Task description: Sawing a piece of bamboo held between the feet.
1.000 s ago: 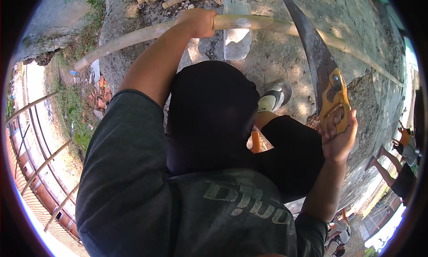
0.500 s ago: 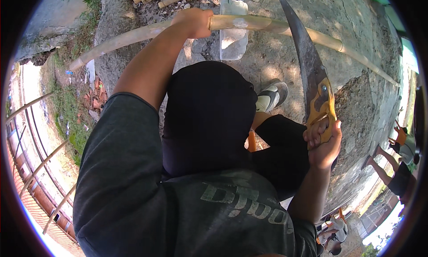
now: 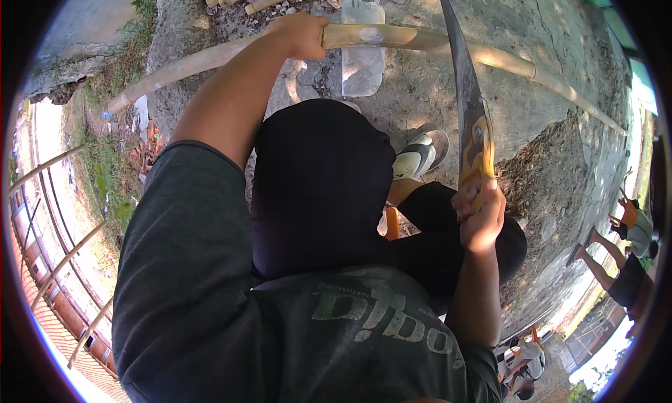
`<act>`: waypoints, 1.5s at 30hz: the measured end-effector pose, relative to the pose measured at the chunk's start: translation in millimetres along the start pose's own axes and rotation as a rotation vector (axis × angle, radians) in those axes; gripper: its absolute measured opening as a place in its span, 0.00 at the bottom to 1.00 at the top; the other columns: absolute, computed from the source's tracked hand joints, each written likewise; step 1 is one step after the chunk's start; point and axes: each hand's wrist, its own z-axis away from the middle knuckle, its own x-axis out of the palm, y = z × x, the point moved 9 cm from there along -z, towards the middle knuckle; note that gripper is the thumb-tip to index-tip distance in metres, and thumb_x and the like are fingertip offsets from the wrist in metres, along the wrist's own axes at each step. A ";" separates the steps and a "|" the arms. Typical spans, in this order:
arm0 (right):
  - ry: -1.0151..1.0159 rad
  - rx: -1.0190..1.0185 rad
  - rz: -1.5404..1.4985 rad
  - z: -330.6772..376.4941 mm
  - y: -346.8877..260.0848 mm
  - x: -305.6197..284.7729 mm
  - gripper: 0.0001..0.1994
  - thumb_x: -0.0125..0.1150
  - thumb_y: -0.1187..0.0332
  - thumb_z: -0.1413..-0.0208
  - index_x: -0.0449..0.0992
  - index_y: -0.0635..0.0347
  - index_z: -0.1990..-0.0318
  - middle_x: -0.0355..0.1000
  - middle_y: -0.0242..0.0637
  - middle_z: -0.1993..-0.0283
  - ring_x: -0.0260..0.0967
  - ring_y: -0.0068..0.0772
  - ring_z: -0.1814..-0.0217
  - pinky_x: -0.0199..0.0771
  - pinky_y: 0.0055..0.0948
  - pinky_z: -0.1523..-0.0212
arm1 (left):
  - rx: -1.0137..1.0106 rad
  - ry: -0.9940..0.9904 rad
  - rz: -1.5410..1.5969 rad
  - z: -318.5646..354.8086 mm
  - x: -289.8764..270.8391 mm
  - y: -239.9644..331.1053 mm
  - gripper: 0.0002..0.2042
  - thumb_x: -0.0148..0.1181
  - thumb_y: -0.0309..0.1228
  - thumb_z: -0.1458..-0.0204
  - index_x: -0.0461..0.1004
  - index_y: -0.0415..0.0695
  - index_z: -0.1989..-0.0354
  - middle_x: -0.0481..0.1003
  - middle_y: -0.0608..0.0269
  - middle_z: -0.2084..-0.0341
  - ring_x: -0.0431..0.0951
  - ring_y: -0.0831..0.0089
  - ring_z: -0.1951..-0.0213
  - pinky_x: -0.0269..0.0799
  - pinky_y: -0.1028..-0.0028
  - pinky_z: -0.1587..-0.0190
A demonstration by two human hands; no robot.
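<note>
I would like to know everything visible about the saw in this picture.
The saw has a long, tapering, dark grey, metal-looking blade and a yellow, wood-like handle with a round fastener. The right hand grips the handle. The blade points away from the person, overlapping the bamboo pole in this view; whether they touch, I cannot tell.

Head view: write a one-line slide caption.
Left hand gripping a pale bamboo pole, right hand holding a yellow-handled saw whose blade overlaps the pole in view.

Bright daylight dapples the concrete (image 3: 413,88), with white glare toward both fisheye-bent sides
</note>
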 end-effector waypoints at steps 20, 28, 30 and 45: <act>0.027 0.056 -0.113 -39.5 23.4 -11.3 0.22 0.38 0.48 0.33 0.62 0.54 0.73 0.55 0.29 0.84 0.48 0.23 0.84 0.54 0.25 0.77 | -0.069 -0.078 -0.029 2.7 -7.3 10.1 0.22 0.64 0.38 0.61 0.77 0.54 0.53 0.81 0.59 0.61 0.81 0.58 0.56 0.76 0.57 0.54; 0.096 0.186 -0.260 -58.7 15.6 -4.8 0.21 0.38 0.50 0.33 0.60 0.52 0.74 0.51 0.26 0.85 0.48 0.22 0.83 0.52 0.24 0.79 | -0.025 -0.109 0.042 -11.6 -6.5 2.8 0.21 0.65 0.37 0.64 0.77 0.51 0.57 0.80 0.54 0.65 0.81 0.54 0.59 0.76 0.58 0.55; 0.002 0.107 -0.130 -3.0 24.4 -11.7 0.23 0.37 0.46 0.33 0.60 0.53 0.74 0.53 0.27 0.83 0.49 0.24 0.85 0.57 0.26 0.78 | -0.063 -0.161 0.025 6.8 3.0 -1.0 0.21 0.65 0.37 0.64 0.77 0.51 0.56 0.80 0.54 0.65 0.80 0.54 0.58 0.76 0.58 0.55; -0.067 -0.037 -0.051 0.5 15.6 -6.1 0.25 0.39 0.47 0.32 0.61 0.58 0.75 0.57 0.33 0.80 0.49 0.18 0.83 0.49 0.19 0.83 | -0.024 -0.122 0.000 2.1 -2.0 -5.8 0.23 0.65 0.36 0.64 0.77 0.50 0.54 0.80 0.52 0.65 0.80 0.53 0.59 0.76 0.57 0.55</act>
